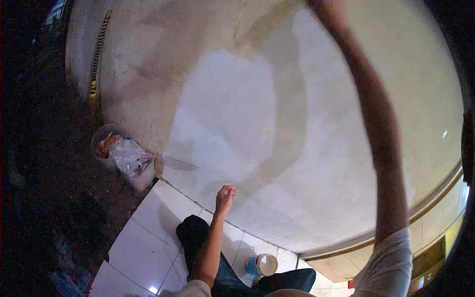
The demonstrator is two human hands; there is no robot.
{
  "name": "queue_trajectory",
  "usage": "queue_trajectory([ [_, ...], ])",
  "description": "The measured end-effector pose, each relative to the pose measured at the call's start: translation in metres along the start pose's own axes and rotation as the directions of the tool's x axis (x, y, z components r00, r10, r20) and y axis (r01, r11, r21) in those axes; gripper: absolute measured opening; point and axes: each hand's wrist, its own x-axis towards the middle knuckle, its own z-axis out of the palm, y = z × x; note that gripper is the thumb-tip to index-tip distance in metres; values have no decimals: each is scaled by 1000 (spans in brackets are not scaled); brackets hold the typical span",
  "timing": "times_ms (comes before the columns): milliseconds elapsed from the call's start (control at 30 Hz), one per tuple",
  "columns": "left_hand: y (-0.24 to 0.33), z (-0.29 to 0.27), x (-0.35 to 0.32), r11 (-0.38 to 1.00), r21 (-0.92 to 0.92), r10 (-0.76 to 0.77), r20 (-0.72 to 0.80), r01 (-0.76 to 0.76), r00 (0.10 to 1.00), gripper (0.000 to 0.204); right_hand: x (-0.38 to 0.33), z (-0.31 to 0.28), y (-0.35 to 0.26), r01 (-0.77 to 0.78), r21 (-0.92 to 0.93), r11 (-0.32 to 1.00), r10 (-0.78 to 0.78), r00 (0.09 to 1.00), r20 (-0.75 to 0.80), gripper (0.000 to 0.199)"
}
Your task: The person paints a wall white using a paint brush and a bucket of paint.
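Currently the wall (257,128) is filling the view: rigid, damp-looking plaster. Right arm (381,133) is reaching overhead, hand cropped, grip unreadable. Left hand (224,196) is hanging loosely curled, empty, near the wall base. 1 small cup (262,264) is sitting on tiles below, probably light; grasp its side.

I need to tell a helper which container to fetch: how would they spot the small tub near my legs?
Start at the big pale plastered wall and drop to the white tiled floor at its foot. The small blue round tub with a cream inside stands between the person's dark-trousered legs, unlike the rubbish-filled bin with clear plastic bag at the left.
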Motion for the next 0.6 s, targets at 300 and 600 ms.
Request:
queue_trajectory([
  [300,10,67,24,979,-104,190,150,-176,970,25,23,163,-39,-167,325,931,-77,780,621,27],
  [600,13,55,19,991,-5,133,179,-135,975,24,175,-3,164,-122,187,975,157,971,-181,18],
])
